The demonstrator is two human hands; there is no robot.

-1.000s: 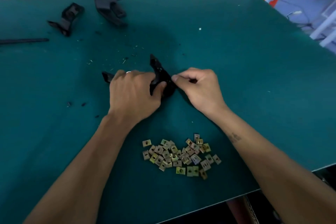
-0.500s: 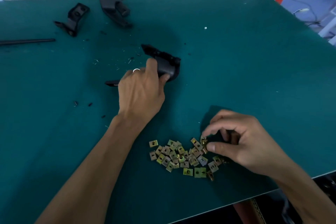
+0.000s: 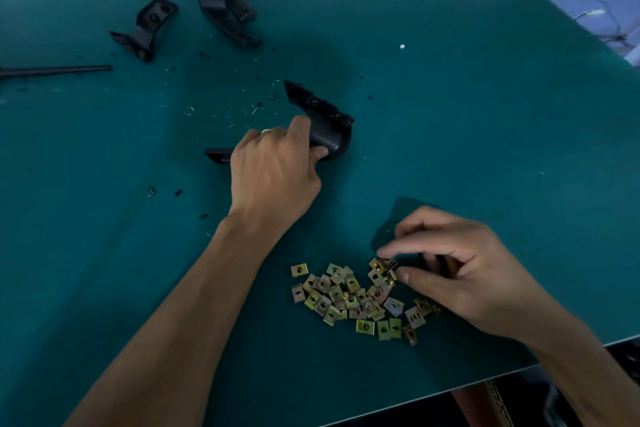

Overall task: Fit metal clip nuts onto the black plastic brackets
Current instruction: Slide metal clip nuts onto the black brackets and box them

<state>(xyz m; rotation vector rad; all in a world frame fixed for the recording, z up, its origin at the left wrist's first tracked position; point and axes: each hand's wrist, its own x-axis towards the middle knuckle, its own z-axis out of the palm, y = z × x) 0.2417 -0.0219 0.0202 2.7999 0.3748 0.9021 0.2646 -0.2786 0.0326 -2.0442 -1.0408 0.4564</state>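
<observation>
My left hand [image 3: 273, 170] grips a curved black plastic bracket [image 3: 325, 121] resting on the green table, thumb and fingers wrapped round its bend. A small brass clip nut shows on the bracket's upper arm. Near the front edge lies a pile of several brass-coloured clip nuts [image 3: 353, 298]. My right hand [image 3: 460, 277] hovers at the pile's right end, with forefinger and thumb pinching one clip nut [image 3: 384, 267] at the top of the pile.
Two more black brackets lie at the back, one at the left [image 3: 145, 28] and a larger one [image 3: 225, 7] by the wall. A thin black rod [image 3: 55, 70] lies at the far left. Small shavings dot the green table [image 3: 485, 149]. The table's front edge runs close to my right wrist.
My right hand left the bracket and came down to the clip nut pile, where it now pinches one. My left hand turned the bracket over on the table.
</observation>
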